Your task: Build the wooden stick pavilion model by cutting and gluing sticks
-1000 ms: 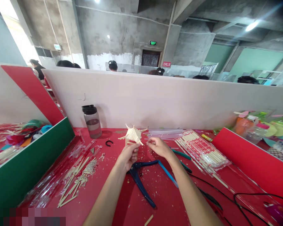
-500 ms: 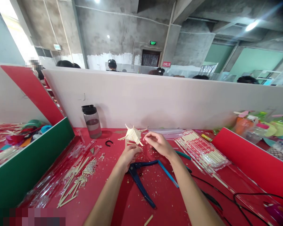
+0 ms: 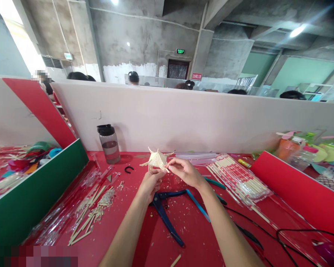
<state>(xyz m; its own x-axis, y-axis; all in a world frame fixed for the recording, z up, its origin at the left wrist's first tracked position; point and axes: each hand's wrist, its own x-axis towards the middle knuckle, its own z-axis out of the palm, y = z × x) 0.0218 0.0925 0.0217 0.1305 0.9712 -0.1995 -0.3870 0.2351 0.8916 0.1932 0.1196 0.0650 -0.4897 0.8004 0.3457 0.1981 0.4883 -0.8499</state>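
Observation:
A small pavilion-like model [image 3: 157,158] of pale wooden sticks, with a peaked roof, stands at the middle of the red table. My left hand [image 3: 152,181] is at its near side, thumb and fingers pressed together by the roof's lower edge. Close to the roof's right corner, my right hand [image 3: 185,171] pinches with its fingertips near those of the left. Whatever lies between the fingertips of either hand is too small to make out. Below the hands lies a dark blue cutter [image 3: 167,218] with a light blue handle piece.
Behind the model is a white partition [image 3: 183,118], with a water bottle [image 3: 110,146] to the left. Cut sticks [image 3: 86,222] and chips lie left. Bagged sticks [image 3: 238,174], green-handled pliers [image 3: 215,182] and a black cable [image 3: 256,222] are at right. Green and red dividers flank the table.
My right hand has moved slightly left and its fingertips now meet those of my left hand at the roof's edge. My left hand has shifted slightly up and left toward the model.

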